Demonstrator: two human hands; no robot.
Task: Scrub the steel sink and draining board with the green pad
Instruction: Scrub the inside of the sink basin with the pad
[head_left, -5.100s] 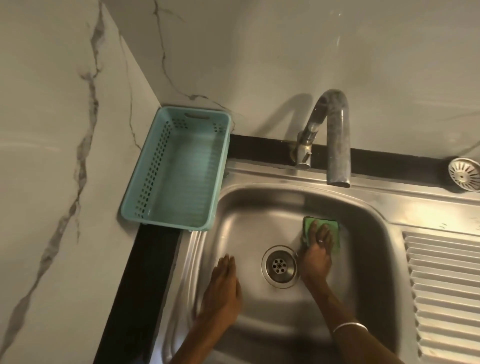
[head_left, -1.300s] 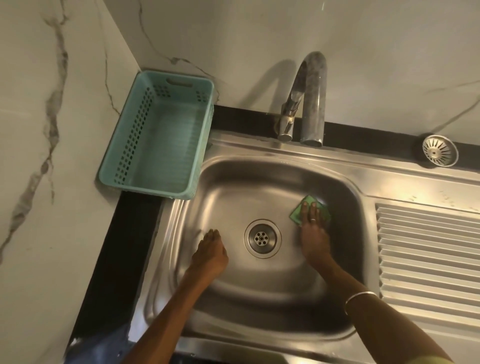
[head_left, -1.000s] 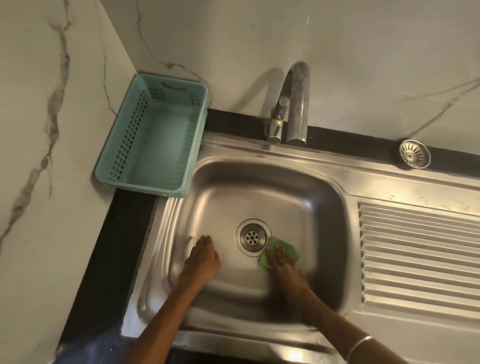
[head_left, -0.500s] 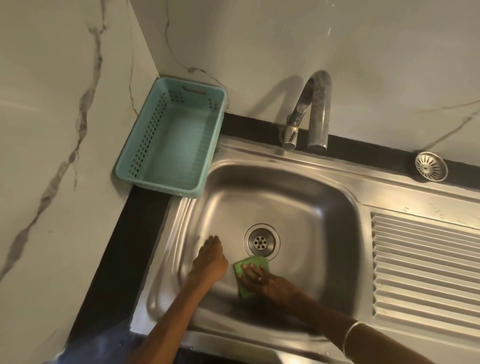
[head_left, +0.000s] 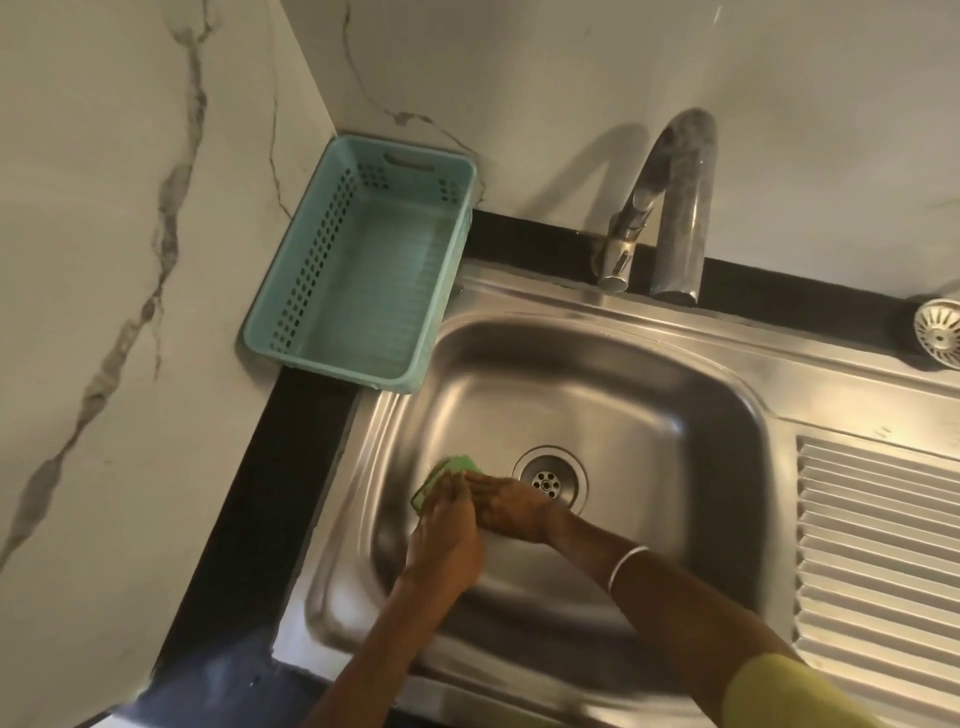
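Observation:
The green pad lies on the bottom of the steel sink, just left of the drain. My left hand lies over the pad's near part, and blur hides whether its fingers curl round it. My right hand reaches in from the right with straight fingers, its tips touching the pad beside the left hand. The ribbed draining board is to the right of the basin, untouched.
An empty teal plastic basket stands on the black counter at the sink's back left corner. A curved steel tap rises behind the basin. A loose strainer lies at the back right. Marble walls close the left and back.
My right hand has swept the pad from right of the drain, round its front, to the left side. My left hand has come off the sink bottom onto the pad.

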